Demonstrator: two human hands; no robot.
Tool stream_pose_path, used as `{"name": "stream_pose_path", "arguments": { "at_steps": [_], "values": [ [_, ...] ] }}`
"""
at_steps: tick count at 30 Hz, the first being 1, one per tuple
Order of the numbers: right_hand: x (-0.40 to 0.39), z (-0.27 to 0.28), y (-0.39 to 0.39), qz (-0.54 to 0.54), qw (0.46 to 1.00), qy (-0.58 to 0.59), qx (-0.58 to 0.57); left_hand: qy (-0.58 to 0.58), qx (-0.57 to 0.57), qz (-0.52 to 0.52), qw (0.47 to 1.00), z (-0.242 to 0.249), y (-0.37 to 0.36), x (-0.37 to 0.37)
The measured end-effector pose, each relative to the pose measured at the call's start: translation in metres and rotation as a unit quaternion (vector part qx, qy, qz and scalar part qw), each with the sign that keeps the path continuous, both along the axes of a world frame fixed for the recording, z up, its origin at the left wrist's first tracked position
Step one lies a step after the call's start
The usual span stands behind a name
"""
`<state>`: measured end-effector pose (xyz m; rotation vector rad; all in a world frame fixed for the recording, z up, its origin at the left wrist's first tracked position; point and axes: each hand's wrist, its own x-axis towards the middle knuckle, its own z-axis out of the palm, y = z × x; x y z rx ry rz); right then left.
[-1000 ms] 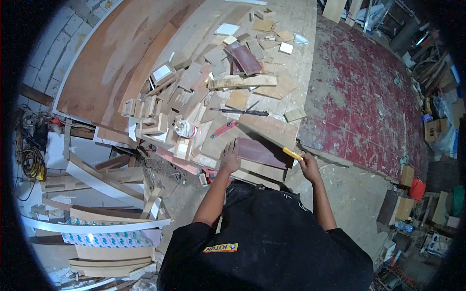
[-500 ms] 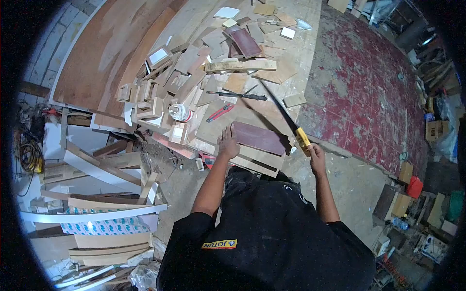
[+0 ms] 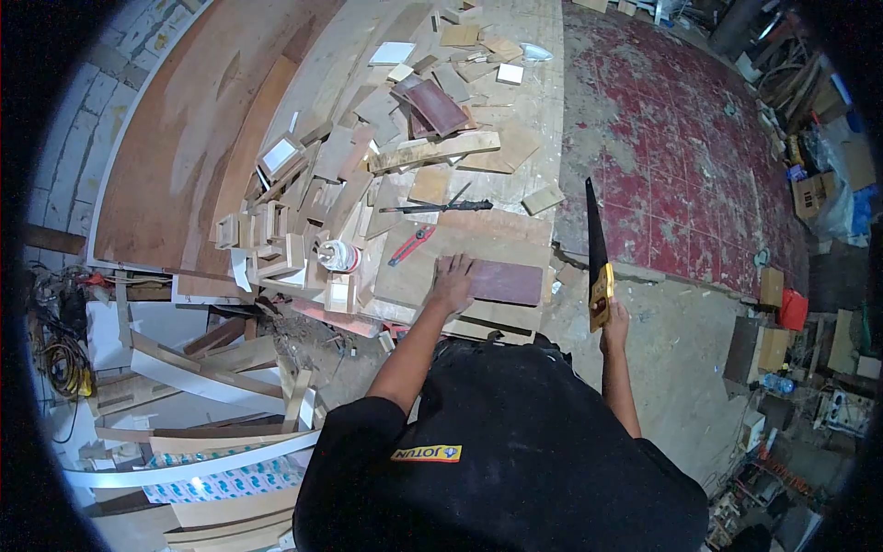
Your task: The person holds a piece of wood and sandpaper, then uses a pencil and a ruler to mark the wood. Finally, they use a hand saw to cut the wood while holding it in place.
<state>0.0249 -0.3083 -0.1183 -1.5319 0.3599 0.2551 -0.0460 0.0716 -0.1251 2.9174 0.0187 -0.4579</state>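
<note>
I am viewing the left hand from above; it is lying palm down, fingers slightly spread, over the left end of a dark red board. The right hand is closing its fingers around the yellow handle of a saw, and I am seeing the dark blade pointing forward, away from the body and well apart from the board.

The board is lying on a flat brown sheet near the close edge of the worktop. Just beyond the left hand, a red cutter is resting on that sheet, and a black tool is lying farther on. To the left, a white container is standing among wood offcuts. Past these, a pale wooden bar is lying across the heap. Right of the worktop, worn red flooring is stretching away.
</note>
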Motion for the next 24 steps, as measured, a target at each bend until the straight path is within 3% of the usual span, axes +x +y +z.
{"name": "stream_pose_path", "arguments": {
  "at_steps": [3,5,11,16,19,22,24],
  "values": [
    [-0.009,-0.002,0.002,-0.018,1.0,0.011,0.02,0.033,-0.045,-0.053,0.997,0.002,0.008,0.016],
    [-0.01,-0.006,0.008,-0.037,0.999,-0.022,-0.031,0.003,-0.092,-0.041,0.995,0.005,0.016,0.018],
    [-0.006,0.004,0.032,-0.056,0.998,-0.008,-0.037,-0.006,-0.065,-0.013,0.998,0.018,0.054,0.002],
    [0.004,-0.006,0.045,-0.07,0.998,-0.003,-0.009,0.016,-0.061,-0.014,0.998,-0.005,0.1,-0.008],
    [0.007,-0.003,0.054,-0.079,0.997,-0.007,-0.004,0.034,-0.029,-0.022,0.999,0.016,0.103,-0.003],
    [0.008,-0.007,0.056,-0.09,0.996,-0.005,-0.003,0.069,-0.077,-0.026,0.994,0.035,0.099,0.018],
    [0.007,-0.007,0.056,-0.102,0.995,0.003,-0.008,-0.033,-0.097,0.046,0.994,0.013,0.103,0.033]
  ]
}}
